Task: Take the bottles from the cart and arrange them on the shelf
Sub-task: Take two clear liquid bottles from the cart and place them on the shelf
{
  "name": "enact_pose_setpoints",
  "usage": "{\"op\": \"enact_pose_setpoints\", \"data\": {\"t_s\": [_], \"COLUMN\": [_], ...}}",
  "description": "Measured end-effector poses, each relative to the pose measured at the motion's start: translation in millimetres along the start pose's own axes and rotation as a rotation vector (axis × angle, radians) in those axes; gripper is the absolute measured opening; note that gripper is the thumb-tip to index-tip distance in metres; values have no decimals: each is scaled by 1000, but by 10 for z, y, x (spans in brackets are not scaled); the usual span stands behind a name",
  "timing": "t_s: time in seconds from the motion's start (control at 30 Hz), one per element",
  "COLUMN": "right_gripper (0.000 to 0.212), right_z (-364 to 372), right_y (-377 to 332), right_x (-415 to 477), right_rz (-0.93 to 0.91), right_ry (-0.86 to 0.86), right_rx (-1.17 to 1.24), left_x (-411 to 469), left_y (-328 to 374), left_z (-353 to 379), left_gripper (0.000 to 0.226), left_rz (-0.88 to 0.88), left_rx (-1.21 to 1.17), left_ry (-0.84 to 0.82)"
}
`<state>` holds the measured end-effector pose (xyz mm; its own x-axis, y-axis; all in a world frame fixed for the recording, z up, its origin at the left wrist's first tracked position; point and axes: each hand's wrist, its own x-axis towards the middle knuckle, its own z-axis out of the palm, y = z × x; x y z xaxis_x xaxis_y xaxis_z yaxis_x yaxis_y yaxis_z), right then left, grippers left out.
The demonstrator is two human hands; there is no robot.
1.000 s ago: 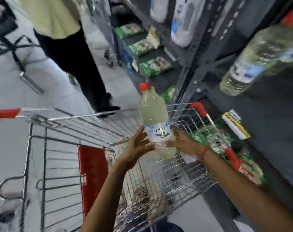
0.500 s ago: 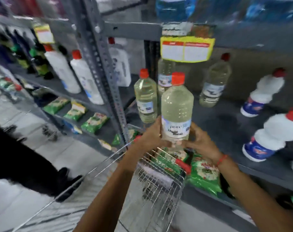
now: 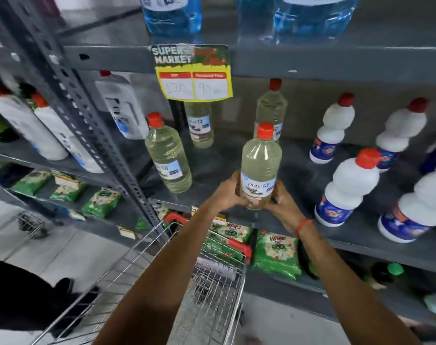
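Note:
A clear bottle point(image 3: 259, 163) of pale yellow liquid with a red cap stands upright at the front of the grey shelf point(image 3: 299, 175). My left hand point(image 3: 227, 192) and my right hand point(image 3: 283, 202) clasp its base from both sides. Three matching bottles stand on the same shelf: one at front left point(image 3: 168, 158), one behind the price tag point(image 3: 200, 125), one at the back point(image 3: 270, 110). The wire cart point(image 3: 207, 290) with red corner trims sits below my arms, against the shelf.
White bottles with red caps point(image 3: 346, 188) stand at the shelf's right. A yellow price tag point(image 3: 194, 78) hangs from the upper shelf, which bears blue bottles point(image 3: 172, 13). A slanted steel upright point(image 3: 87, 115) divides the racks. Green packets point(image 3: 276, 252) lie below. A person in black point(image 3: 25, 295) stands at left.
I have lifted the bottle out of the cart and carried it up and forward to the shelf, both hands staying on it. My view has swung from the cart to the shelf.

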<state>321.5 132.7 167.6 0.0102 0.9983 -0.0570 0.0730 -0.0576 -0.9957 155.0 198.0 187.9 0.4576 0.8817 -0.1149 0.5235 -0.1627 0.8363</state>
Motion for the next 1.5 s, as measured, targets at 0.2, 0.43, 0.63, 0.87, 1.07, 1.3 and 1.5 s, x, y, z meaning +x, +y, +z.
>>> {"op": "enact_pose_setpoints", "data": {"t_s": [0.2, 0.43, 0.63, 0.87, 1.07, 1.3, 1.5], "right_gripper": [93, 111, 91, 73, 70, 76, 79], "right_z": [-26, -12, 273, 366, 365, 344, 343], "right_y": [17, 29, 83, 141, 155, 156, 145], "right_x": [61, 14, 19, 51, 31, 30, 27], "right_rz": [24, 39, -50, 28, 29, 22, 22], "right_ry": [-67, 10, 203, 408, 415, 408, 393], "right_rx": [76, 50, -102, -218, -280, -327, -345], "left_x": [56, -65, -717, -622, -498, -506, -512], "left_y": [-30, -37, -304, -732, -757, -827, -864], "left_z": [-13, -15, -36, -650, -875, -876, -896], "left_gripper": [92, 111, 76, 119, 92, 81, 83], "left_rz": [-4, 19, -1, -274, -307, -290, -295], "left_rx": [-11, 19, -81, -173, -174, -238, -238], "left_ry": [-1, 10, 919, 930, 711, 723, 707]}}
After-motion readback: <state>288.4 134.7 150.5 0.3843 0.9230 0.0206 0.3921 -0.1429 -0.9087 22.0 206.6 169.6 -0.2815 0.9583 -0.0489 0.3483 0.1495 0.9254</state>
